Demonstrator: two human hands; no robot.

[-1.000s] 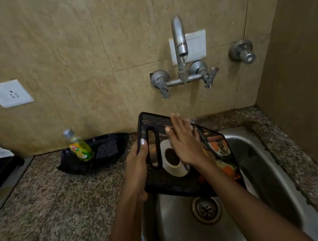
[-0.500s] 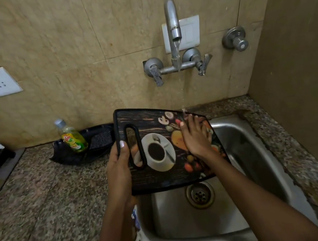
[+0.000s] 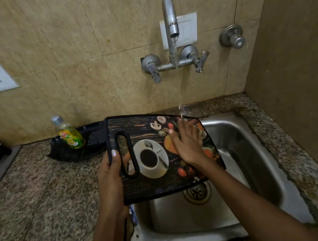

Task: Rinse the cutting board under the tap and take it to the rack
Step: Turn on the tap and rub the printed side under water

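Left hand grip closed on cutting board handle; right hand open, flat on board face

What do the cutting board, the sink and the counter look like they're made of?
Cutting board: probably plastic, with a printed picture and a moulded black rim and handle slot. Sink: stainless steel, with a brushed grey sheen and reflections. Counter: speckled polished stone, likely granite.

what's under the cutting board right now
Under the cutting board lies the steel sink, its drain half showing below the board's edge. The basin floor directly beneath the board is covered.
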